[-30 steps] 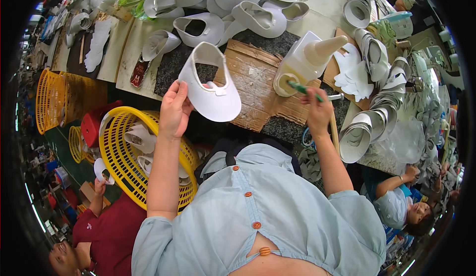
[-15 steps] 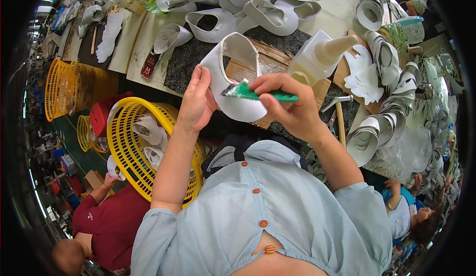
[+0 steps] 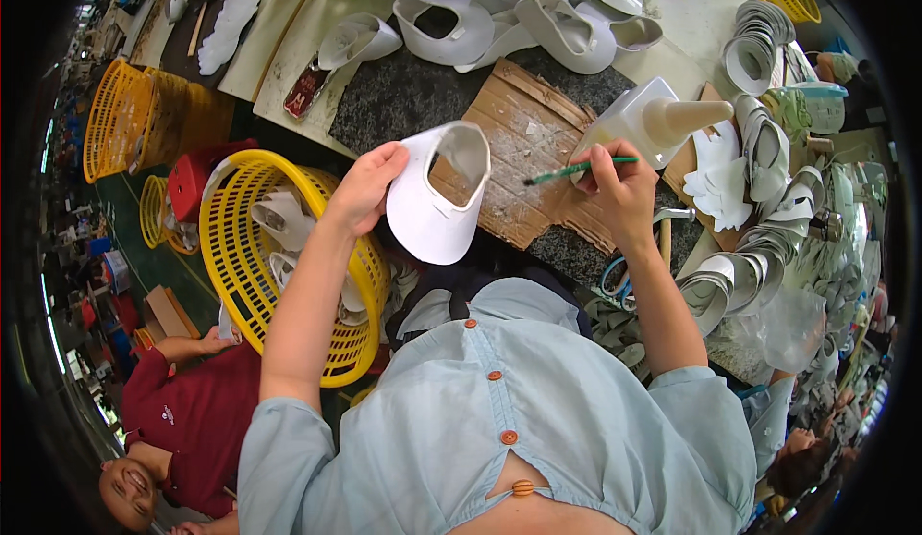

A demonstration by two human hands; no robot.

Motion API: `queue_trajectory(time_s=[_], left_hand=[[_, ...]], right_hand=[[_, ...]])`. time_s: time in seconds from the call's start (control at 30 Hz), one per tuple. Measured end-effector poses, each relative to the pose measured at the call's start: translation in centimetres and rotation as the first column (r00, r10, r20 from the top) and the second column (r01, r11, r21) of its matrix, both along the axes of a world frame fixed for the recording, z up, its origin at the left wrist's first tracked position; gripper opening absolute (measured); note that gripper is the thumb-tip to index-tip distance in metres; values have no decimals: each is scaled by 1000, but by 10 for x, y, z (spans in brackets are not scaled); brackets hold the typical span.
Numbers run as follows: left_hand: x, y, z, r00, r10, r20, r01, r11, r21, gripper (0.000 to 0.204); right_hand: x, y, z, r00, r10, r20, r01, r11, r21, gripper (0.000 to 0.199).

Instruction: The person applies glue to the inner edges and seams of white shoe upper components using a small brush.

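My left hand [image 3: 363,192] grips the edge of a white shoe upper [image 3: 432,230], its opening facing up, in front of the bench edge. To the right, my right hand [image 3: 622,189] holds a brush with a green handle [image 3: 567,172]. The dark bristle tip points left, apart from the upper and over a worn sheet of brown cardboard [image 3: 519,146]. Just beyond that hand stands a translucent bottle [image 3: 624,112] with a beige cone-shaped top. More white shoe uppers [image 3: 447,34] lie along the far side of the bench.
A yellow plastic basket [image 3: 223,280] with white pieces inside stands at my left. On the right are stacked uppers [image 3: 720,295], a hammer [image 3: 666,232] and blue-handled scissors [image 3: 618,290]. A person in a dark red shirt [image 3: 197,405] is at lower left.
The brush has come away from the upper, moving right toward the bottle. My left hand has lowered the upper slightly and turned it. The view has shifted.
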State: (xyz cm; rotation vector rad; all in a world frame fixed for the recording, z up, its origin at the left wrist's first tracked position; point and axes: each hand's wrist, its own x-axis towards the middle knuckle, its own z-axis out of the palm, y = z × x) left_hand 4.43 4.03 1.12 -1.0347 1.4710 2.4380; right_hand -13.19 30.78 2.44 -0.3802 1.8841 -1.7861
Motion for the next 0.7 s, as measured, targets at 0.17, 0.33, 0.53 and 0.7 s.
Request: queue_trajectory(time_s=[0.17, 0.33, 0.53, 0.7], left_hand=[[-24, -19, -40, 917, -232, 324, 270, 960, -78, 27], [-45, -29, -47, 883, -265, 388, 326, 940, -101, 27], [-40, -19, -51, 872, -280, 400, 381, 903, -199, 24], [-23, -11, -51, 903, -269, 335, 367, 889, -275, 24]], right_hand=[[15, -33, -56, 979, 153, -135, -152, 988, 20, 14], [37, -69, -81, 942, 244, -231, -241, 970, 40, 13], [28, -72, -94, 886, 442, -143, -370, 858, 357, 18], [30, -76, -101, 955, 234, -181, -206, 965, 161, 23]])
